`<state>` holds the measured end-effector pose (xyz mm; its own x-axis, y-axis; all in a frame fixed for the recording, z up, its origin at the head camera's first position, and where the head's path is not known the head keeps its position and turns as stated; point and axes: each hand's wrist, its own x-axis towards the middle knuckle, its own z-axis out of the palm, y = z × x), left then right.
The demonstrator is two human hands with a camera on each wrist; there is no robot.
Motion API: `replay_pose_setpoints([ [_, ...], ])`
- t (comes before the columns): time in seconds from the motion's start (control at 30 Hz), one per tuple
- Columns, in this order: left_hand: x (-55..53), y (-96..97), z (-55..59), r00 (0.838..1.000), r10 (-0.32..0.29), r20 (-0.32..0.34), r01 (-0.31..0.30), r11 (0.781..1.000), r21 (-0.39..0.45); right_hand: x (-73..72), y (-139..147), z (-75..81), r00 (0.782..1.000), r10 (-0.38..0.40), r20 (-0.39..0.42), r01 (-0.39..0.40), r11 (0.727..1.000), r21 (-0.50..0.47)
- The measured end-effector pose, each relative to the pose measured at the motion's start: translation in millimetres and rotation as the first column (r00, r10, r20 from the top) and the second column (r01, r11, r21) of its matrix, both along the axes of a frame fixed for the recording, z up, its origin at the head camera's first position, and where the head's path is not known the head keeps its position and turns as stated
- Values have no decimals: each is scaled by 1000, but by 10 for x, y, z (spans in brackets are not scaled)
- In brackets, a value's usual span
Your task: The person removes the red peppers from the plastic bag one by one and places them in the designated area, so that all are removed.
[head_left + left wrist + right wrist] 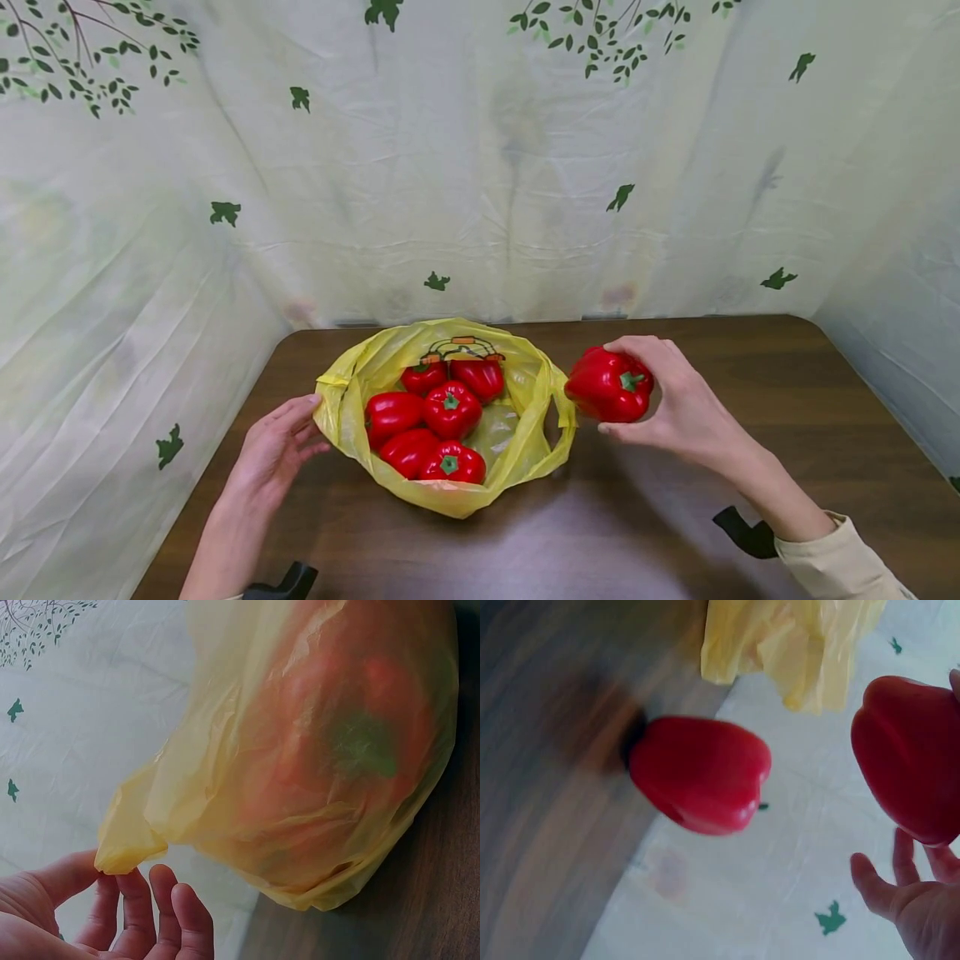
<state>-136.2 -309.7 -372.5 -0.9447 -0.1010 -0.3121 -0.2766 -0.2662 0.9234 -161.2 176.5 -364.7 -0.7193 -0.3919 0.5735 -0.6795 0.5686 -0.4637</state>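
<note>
A yellow plastic bag (348,417) stands on the table with its mouth spread, several red bell peppers (451,410) inside. My left hand (273,454) is at the bag's left rim; in the left wrist view, thumb and fingertips (129,885) pinch a gathered corner of the bag (131,832). To the bag's right, my right hand (678,404) grips another red bell pepper (606,387) between thumb and fingers, its green stem facing the head camera. The right wrist view shows this held pepper (911,761) at its right edge.
One more red bell pepper (697,772) rests on the table in the right wrist view, near the bag. The brown wooden table (750,367) is bordered by pale leaf-print fabric (450,167) behind and at both sides. Black straps (742,532) are near both wrists.
</note>
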Motion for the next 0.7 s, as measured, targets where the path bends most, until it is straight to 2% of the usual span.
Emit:
replay_pose_setpoints([
  [0.17,10,4,-13,1000,-7,-21,7,1000,4,2,116,63,1000,4,7,-4,1000,0],
  [0.47,11,3,-8,1000,0,-11,0,1000,9,21,311,171,999,-46,-9,46,999,17],
  [0.57,11,2,-11,1000,1,-10,-1,1000,18,33,351,185,997,-72,7,72,997,29],
  [0.7,10,4,-17,1000,-1,-16,2,1000,28,53,410,167,992,-109,67,107,994,20],
])
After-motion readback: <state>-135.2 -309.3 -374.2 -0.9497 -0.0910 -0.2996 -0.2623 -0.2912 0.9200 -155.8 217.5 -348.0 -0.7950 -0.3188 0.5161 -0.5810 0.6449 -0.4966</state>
